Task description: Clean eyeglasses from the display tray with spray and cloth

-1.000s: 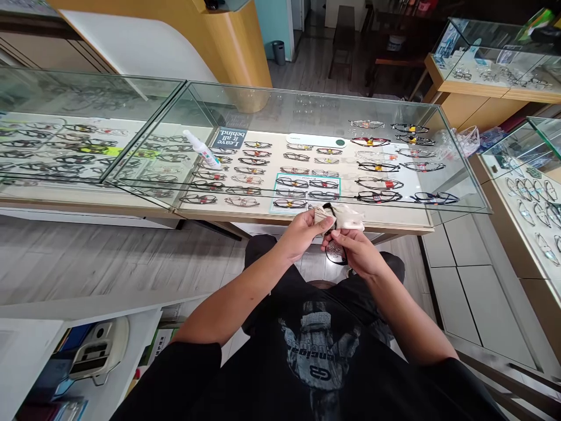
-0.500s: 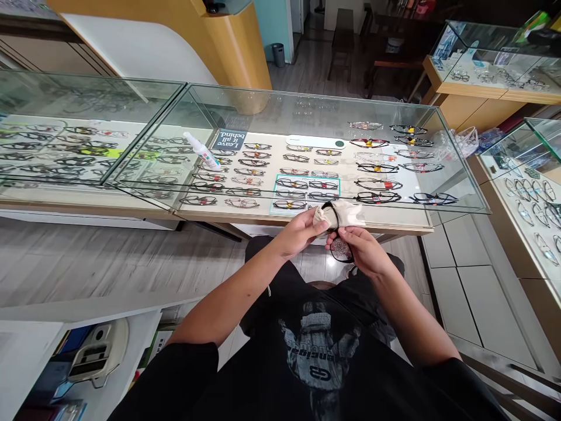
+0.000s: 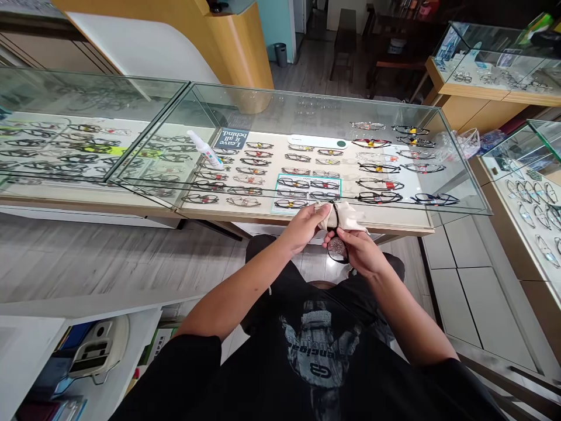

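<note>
In front of the display case's near edge I hold a pair of black-framed eyeglasses (image 3: 337, 250) and a cream cloth (image 3: 348, 216). My left hand (image 3: 307, 227) pinches the cloth over the upper lens, thumb on top. My right hand (image 3: 357, 248) grips the frame near its middle, with fingers behind it. The lower lens hangs uncovered and looks speckled with droplets. Part of the cloth trails to the right above my right hand. A white spray bottle (image 3: 205, 150) rests on the glass top to the left.
The glass display case (image 3: 263, 217) holds rows of eyeglasses and spans the view ahead. A second case (image 3: 521, 234) stands at right. An open shelf (image 3: 100, 351) with a cream device is at lower left. A bin (image 3: 280, 54) sits on the far floor.
My left thumb has shifted up and right over the cloth, covering more of the upper lens. The eyeglasses have moved slightly left. My right hand keeps its grip on the frame.
</note>
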The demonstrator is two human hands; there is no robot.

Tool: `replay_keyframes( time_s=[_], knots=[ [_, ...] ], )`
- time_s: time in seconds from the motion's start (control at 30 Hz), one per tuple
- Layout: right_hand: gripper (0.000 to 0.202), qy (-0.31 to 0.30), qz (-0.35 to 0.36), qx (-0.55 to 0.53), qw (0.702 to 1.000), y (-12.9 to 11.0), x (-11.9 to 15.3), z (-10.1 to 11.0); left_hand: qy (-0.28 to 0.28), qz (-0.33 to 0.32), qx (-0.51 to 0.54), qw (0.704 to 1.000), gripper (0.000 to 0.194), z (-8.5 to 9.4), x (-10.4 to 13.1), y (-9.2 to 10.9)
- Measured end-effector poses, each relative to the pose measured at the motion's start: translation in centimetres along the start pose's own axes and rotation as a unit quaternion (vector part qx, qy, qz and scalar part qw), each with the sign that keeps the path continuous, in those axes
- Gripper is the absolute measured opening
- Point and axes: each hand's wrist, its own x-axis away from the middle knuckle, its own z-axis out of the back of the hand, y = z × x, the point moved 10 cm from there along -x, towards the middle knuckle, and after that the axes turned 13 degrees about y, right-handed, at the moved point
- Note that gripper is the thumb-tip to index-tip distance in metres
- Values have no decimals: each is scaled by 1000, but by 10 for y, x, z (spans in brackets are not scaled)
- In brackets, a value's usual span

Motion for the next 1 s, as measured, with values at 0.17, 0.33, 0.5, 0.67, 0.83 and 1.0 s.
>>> replay_keyframes(
  time_s=[0.17,0.33,0.5,0.67,0.83,1.0],
  knots=[
    [37,4,-10,3,1000,1,-1,7,-92,33,28,995,47,-5,4,0],
    [35,1,5,12,1000,4,-3,4,-24,-9,12,1000,52,-5,1,-2],
    [37,2,9,15,1000,0,-3,0,11,-9,16,1000,54,-4,-7,-4],
    [37,3,15,37,999,-13,-1,4,-59,4,53,997,48,-3,-1,4],
    [37,-5,18,33,999,-9,-2,2,-66,-11,30,997,53,-8,6,6],
    [36,-3,16,8,1000,2,-4,-5,65,-47,-6,997,53,2,1,4]
  ],
)
